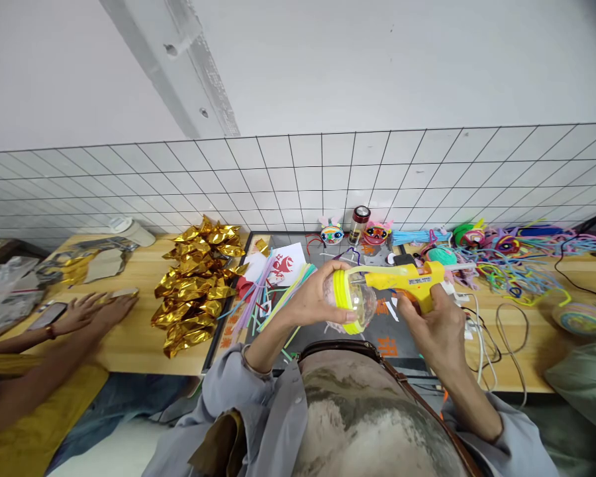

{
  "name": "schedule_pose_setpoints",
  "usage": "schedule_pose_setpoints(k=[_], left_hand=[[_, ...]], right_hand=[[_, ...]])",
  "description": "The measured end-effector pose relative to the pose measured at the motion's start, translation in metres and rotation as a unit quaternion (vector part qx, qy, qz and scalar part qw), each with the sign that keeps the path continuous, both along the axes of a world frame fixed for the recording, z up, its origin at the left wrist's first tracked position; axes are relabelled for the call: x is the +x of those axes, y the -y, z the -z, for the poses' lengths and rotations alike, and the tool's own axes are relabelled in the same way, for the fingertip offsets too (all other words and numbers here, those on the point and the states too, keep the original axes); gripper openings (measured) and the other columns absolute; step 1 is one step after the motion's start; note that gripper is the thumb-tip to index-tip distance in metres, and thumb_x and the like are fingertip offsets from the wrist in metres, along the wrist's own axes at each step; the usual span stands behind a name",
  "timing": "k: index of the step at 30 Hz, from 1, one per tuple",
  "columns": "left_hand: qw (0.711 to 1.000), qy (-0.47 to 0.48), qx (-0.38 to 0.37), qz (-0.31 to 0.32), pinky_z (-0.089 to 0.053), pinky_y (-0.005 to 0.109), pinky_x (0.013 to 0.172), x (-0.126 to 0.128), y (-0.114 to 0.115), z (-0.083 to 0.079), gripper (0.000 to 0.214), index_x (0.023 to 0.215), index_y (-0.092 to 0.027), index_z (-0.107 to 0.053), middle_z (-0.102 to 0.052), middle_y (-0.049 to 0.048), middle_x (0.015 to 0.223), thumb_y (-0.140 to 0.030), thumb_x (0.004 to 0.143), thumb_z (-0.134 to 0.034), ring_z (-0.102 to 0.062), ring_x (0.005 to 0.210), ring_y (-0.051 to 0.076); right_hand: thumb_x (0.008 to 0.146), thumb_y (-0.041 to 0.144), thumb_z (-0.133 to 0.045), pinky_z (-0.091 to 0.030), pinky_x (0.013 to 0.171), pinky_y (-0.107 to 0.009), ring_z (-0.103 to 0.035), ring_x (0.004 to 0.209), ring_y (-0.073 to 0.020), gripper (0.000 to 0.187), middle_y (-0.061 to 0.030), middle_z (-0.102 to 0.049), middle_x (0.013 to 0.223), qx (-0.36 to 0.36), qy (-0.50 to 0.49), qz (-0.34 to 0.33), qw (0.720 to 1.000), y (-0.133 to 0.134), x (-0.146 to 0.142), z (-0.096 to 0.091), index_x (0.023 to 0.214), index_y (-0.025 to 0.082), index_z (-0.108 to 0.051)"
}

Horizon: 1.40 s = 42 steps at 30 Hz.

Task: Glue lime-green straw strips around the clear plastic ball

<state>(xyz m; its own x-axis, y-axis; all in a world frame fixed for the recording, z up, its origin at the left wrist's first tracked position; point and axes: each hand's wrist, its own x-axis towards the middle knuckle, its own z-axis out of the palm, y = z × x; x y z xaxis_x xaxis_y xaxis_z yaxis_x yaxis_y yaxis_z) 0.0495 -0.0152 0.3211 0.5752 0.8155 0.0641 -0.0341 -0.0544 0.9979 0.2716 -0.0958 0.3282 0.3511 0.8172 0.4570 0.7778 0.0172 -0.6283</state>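
Over the dark mat, my left hand [310,298] is closed around a clear rounded plastic jar [366,305] wrapped with yellow pipe cleaner [342,299]. My right hand [437,324] grips a yellow hot glue gun [417,281], fingers around its handle. The gun's nozzle points left at the jar, close to the yellow band; whether it touches, I cannot tell. A loose yellow strand [377,270] runs from the band along the top of the gun. My left palm hides part of the jar.
Gold foil pieces [198,285] are piled left of the mat [308,341]. Pastel pipe cleaners [258,298] and printed paper [283,264] lie nearby. A thermos [360,222] stands behind, by decorated figures [332,233]. Cables [491,344] trail at right. Another person's hands [89,311] rest at left.
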Motion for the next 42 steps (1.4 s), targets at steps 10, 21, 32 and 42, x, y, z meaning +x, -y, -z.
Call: schedule_pose_setpoints(k=[10, 21, 32, 42], left_hand=[[1.0, -0.016, 0.017, 0.003, -0.047, 0.033, 0.089, -0.001, -0.002, 0.005, 0.081, 0.118, -0.019, -0.057, -0.062, 0.0059, 0.111, -0.048, 0.052, -0.094, -0.058, 0.096, 0.021], [1.0, -0.025, 0.017, -0.001, -0.046, 0.033, 0.088, 0.001, -0.001, 0.002, 0.078, 0.117, -0.019, -0.056, -0.062, 0.0062, 0.111, -0.044, 0.053, -0.093, -0.058, 0.096, 0.022], [0.998, -0.043, 0.032, 0.011, -0.047, 0.034, 0.09, -0.001, -0.002, 0.009, 0.081, 0.123, -0.021, -0.057, -0.064, 0.0073, 0.116, -0.046, 0.055, -0.093, -0.059, 0.101, 0.024], [0.999, -0.048, 0.018, 0.011, -0.047, 0.031, 0.084, -0.001, -0.004, 0.014, 0.082, 0.124, -0.021, -0.057, -0.063, 0.005, 0.109, -0.045, 0.054, -0.094, -0.058, 0.095, 0.021]], right_hand=[[0.081, 0.04, -0.061, -0.027, 0.048, -0.027, -0.03, 0.045, -0.0101, 0.034, 0.0089, -0.035, 0.052, 0.013, 0.021, -0.012, 1.0, 0.002, 0.004, 0.002, 0.066, 0.028, -0.034], [0.083, 0.036, -0.061, -0.023, 0.048, -0.026, -0.026, 0.046, -0.0091, 0.035, 0.0099, -0.03, 0.053, 0.027, 0.032, -0.023, 0.999, 0.003, 0.007, 0.002, 0.065, 0.028, -0.031], [0.083, 0.033, -0.063, -0.026, 0.048, -0.026, -0.024, 0.046, -0.0091, 0.033, 0.011, -0.027, 0.051, 0.026, 0.021, -0.029, 0.999, 0.002, 0.008, 0.002, 0.063, 0.027, -0.037], [0.08, 0.039, -0.06, -0.021, 0.046, -0.026, -0.024, 0.046, -0.0094, 0.036, 0.0103, -0.028, 0.049, 0.002, 0.016, -0.01, 1.0, 0.002, 0.008, 0.001, 0.063, 0.028, -0.03]])
